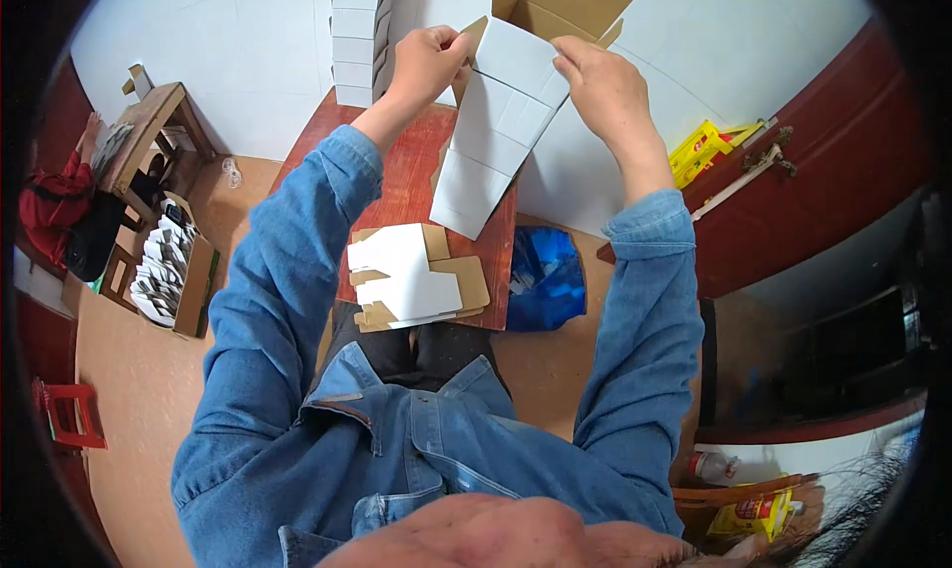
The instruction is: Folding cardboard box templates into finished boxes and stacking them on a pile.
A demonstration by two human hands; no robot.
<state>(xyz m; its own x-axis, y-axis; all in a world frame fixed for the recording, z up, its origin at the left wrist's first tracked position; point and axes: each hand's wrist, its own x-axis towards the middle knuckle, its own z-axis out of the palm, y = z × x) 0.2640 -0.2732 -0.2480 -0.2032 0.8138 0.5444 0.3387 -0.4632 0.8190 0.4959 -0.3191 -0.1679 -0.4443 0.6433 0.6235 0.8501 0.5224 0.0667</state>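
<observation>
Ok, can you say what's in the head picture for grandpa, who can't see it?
A person's left hand and right hand hold the open top carton of a white stack on a red wooden table. Flattened white-and-brown cartons lie there too, and a blue plastic bag sits to the table's right.

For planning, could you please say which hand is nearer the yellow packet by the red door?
Right. The right hand, at the right edge of the white box, is left of the yellow packet; the left hand, across the box, is farther left.
</observation>
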